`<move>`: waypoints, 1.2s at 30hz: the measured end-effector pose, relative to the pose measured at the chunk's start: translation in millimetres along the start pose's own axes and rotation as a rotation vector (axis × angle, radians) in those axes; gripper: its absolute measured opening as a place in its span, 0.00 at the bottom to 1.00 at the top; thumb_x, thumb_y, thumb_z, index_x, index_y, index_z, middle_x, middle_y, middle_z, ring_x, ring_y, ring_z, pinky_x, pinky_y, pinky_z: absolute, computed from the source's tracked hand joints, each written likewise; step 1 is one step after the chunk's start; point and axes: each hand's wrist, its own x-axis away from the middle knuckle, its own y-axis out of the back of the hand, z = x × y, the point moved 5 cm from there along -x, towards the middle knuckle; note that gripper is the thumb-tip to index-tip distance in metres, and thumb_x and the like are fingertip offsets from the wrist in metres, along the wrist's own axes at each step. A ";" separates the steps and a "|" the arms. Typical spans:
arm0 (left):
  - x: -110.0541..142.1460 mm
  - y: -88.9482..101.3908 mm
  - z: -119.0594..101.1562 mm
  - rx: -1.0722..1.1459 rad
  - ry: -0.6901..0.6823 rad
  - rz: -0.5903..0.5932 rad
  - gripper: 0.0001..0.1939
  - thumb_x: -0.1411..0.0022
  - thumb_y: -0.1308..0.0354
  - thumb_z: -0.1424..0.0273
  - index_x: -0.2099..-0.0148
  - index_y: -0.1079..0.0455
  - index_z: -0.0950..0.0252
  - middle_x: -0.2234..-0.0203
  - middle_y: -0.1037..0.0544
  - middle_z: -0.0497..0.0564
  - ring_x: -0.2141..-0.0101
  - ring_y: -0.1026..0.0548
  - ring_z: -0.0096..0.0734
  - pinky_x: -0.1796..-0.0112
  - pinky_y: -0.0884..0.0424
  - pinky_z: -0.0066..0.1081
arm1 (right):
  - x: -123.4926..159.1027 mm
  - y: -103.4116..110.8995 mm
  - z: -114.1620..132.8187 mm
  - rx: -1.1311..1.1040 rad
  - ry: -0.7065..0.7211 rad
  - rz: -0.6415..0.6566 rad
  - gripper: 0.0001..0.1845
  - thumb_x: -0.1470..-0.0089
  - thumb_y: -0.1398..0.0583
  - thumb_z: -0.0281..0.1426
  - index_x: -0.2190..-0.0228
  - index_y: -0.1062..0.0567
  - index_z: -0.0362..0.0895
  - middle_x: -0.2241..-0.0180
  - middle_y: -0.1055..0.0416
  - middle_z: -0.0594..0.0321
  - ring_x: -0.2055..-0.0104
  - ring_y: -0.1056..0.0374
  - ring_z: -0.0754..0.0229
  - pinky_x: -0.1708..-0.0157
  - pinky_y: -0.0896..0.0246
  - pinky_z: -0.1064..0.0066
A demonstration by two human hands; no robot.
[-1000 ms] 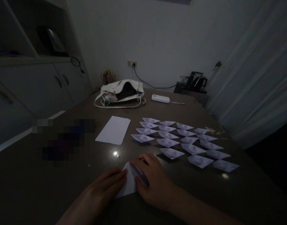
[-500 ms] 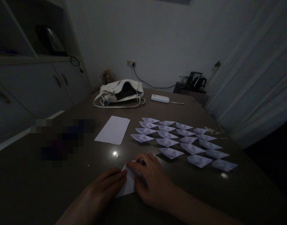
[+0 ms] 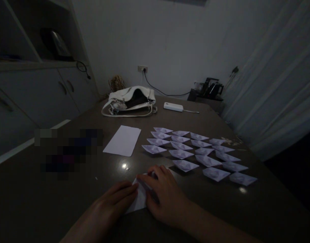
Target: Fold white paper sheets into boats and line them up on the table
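A folded piece of white paper (image 3: 140, 201) lies on the table close in front of me, partly hidden under both hands. My left hand (image 3: 110, 202) is closed at its left side, fingers pressed together on the paper's edge. From the right, my right hand (image 3: 163, 195) is closed on the paper with bent fingers; its fingertips reach the upper fold and the thumb is lower down. Just beyond it stands the nearest white paper boat (image 3: 185, 165), one of several in slanting rows to the right. A stack of white paper sheets (image 3: 123, 140) lies ahead on the left.
On the dark table (image 3: 94, 199), a white handbag (image 3: 131, 101) and a white power bank (image 3: 173, 107) with a short cable lie at the far end. A blurred-out patch (image 3: 71, 152) covers something at left. Cabinets (image 3: 25, 91) line the left wall; a curtain (image 3: 268, 77) hangs right.
Both hands stay on the folded paper in almost the same pose. The whole view has shifted very slightly; the boats and sheets have not moved.
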 end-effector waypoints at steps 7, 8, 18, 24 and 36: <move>0.4 -2.4 1.2 -0.008 -0.011 -0.016 0.29 0.43 0.51 0.84 0.42 0.33 0.57 0.46 0.27 0.51 0.47 0.29 0.39 0.52 0.25 0.36 | -0.7 -1.2 0.1 0.029 -0.002 0.008 0.28 0.51 0.45 0.26 0.47 0.33 0.50 0.54 0.38 0.57 0.53 0.43 0.53 0.53 0.44 0.58; 1.1 -3.6 2.0 -0.009 -0.009 -0.012 0.29 0.43 0.51 0.84 0.42 0.33 0.57 0.46 0.27 0.51 0.46 0.29 0.39 0.52 0.26 0.36 | -0.9 -1.0 0.3 0.035 -0.001 0.013 0.28 0.50 0.45 0.26 0.46 0.33 0.50 0.54 0.38 0.57 0.53 0.43 0.52 0.53 0.44 0.58; -3.0 -3.7 2.7 0.034 -0.043 -0.084 0.30 0.43 0.53 0.85 0.42 0.33 0.55 0.48 0.24 0.51 0.50 0.26 0.35 0.54 0.25 0.31 | -4.1 1.3 6.5 0.049 -0.061 -0.042 0.18 0.42 0.44 0.35 0.51 0.29 0.51 0.57 0.35 0.58 0.55 0.41 0.53 0.56 0.44 0.58; -6.0 5.1 -3.6 0.016 -0.034 -0.127 0.22 0.38 0.50 0.79 0.45 0.30 0.56 0.50 0.23 0.51 0.49 0.27 0.40 0.51 0.27 0.38 | -5.2 -0.9 6.9 0.039 -0.102 -0.102 0.17 0.46 0.41 0.35 0.54 0.27 0.52 0.58 0.36 0.59 0.56 0.41 0.53 0.56 0.43 0.59; -62.7 33.3 2.6 -0.077 -0.052 0.037 0.13 0.43 0.51 0.86 0.67 0.30 0.65 0.69 0.23 0.50 0.69 0.26 0.29 0.65 0.28 0.27 | -10.1 -1.0 5.1 0.066 -0.138 -0.078 0.17 0.50 0.39 0.36 0.56 0.27 0.50 0.57 0.35 0.57 0.53 0.40 0.50 0.55 0.43 0.56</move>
